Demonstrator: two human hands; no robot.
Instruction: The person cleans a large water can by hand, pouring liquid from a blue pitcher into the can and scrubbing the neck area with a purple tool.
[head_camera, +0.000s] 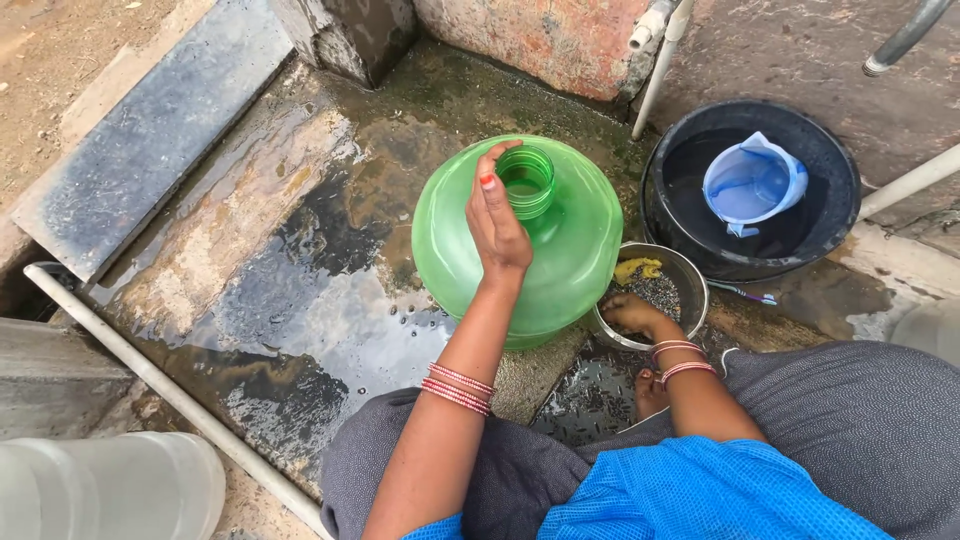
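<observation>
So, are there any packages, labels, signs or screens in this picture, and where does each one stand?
None can be seen: no package, label, sign or screen.
The green water pot, the metal bowl, the black tub and the blue jug show no label.

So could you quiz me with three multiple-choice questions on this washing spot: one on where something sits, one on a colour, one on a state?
1. Where is the light blue jug?
A. Inside the black tub
B. On the wet stone floor
C. In the steel bowl

2. What colour is the big round pot?
A. Red
B. Green
C. White

3. What is the left hand doing?
A. Resting flat on the ground
B. Holding a brush
C. Gripping the pot's open neck

Answers: 1 A, the jug lies within the tub's rim. 2 B, its body is translucent green. 3 C, its fingers curl over the neck, while the right hand reaches into the bowl.
</observation>
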